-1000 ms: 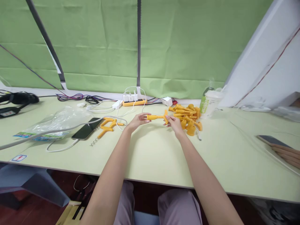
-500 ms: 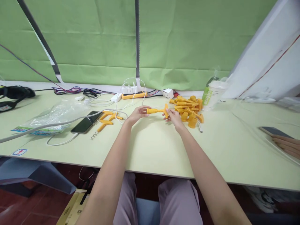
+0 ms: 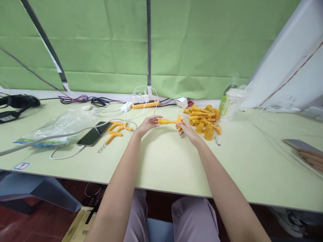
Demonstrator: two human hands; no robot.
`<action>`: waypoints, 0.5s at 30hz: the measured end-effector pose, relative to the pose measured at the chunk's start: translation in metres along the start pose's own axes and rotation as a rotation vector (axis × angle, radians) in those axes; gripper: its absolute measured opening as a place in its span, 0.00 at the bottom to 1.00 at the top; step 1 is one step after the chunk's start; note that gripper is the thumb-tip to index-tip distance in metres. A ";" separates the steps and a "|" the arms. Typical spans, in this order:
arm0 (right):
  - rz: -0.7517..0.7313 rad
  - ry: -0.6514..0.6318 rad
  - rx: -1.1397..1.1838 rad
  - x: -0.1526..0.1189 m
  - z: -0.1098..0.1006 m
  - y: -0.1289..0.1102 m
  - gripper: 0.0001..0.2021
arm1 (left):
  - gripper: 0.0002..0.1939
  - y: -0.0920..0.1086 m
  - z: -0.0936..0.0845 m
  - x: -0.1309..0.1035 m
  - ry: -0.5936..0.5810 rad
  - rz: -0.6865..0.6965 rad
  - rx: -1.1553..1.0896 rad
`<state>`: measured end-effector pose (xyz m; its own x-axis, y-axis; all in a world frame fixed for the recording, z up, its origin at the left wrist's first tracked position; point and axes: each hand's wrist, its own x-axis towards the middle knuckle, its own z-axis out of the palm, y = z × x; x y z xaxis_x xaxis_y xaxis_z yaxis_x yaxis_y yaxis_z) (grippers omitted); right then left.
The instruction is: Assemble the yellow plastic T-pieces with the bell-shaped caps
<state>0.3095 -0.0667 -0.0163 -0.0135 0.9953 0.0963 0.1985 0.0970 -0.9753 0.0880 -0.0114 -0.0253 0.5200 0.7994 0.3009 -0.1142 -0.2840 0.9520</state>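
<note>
A yellow plastic corkscrew (image 3: 166, 121) lies level in the air above the table, its sleeve end to the left and its T-shaped handle to the right. My left hand (image 3: 148, 124) is closed on the sleeve end, fingertips at its rim. On the handle, my right hand (image 3: 187, 129) is closed, with thumb and fingers gripping it. No metal spiral shows on this piece. Just right of my right hand sits a heap of yellow plastic corkscrew parts (image 3: 202, 116), sleeves and handles mixed. To the left lie several yellow handles (image 3: 113, 135) with bare metal spirals.
A phone (image 3: 93, 134) on a white cable lies left, beside a clear plastic bag (image 3: 65, 122). An orange power strip (image 3: 145, 104) with white plugs stands at the back. A plastic cup (image 3: 232, 104) is behind the heap. Another person's hand (image 3: 311, 158) holds a phone at the right edge.
The view has shifted slightly. My right hand's fingers have curled a little further around the handle; the corkscrew stays almost in place between both hands.
</note>
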 end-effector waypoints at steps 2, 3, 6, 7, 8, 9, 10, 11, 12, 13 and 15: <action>-0.009 -0.016 -0.009 0.002 -0.001 0.002 0.05 | 0.27 0.001 0.000 -0.001 0.009 -0.008 0.005; -0.013 -0.022 -0.014 0.003 -0.002 0.004 0.05 | 0.27 0.001 0.000 -0.001 0.012 -0.008 0.009; -0.012 -0.026 -0.020 0.005 -0.003 0.005 0.06 | 0.27 0.000 -0.001 -0.001 0.007 -0.003 0.017; -0.007 -0.025 -0.023 0.005 -0.003 0.005 0.06 | 0.27 -0.001 -0.001 -0.001 0.005 0.001 0.018; -0.006 -0.025 -0.022 0.005 -0.003 0.004 0.06 | 0.27 -0.001 -0.001 -0.001 0.007 0.005 0.018; -0.006 -0.027 -0.019 0.004 -0.003 0.004 0.06 | 0.27 -0.002 -0.001 -0.001 0.011 0.009 0.017; -0.007 -0.028 -0.015 0.003 -0.003 0.003 0.06 | 0.27 -0.001 -0.001 -0.001 0.015 0.008 0.013; -0.006 -0.029 -0.011 0.002 -0.002 0.002 0.06 | 0.27 -0.001 -0.001 -0.001 0.019 0.003 0.006; -0.004 -0.032 -0.008 0.001 -0.002 0.002 0.06 | 0.27 0.000 -0.001 -0.002 0.022 -0.006 -0.001; 0.002 -0.035 -0.009 0.000 -0.002 0.001 0.06 | 0.27 0.000 0.000 -0.002 0.021 -0.017 -0.009; 0.016 -0.041 -0.019 -0.001 -0.002 0.001 0.06 | 0.27 0.002 0.000 -0.003 0.019 -0.029 -0.016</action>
<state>0.3112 -0.0677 -0.0166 -0.0497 0.9962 0.0718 0.2173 0.0809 -0.9728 0.0863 -0.0148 -0.0246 0.5068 0.8173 0.2742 -0.1126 -0.2525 0.9610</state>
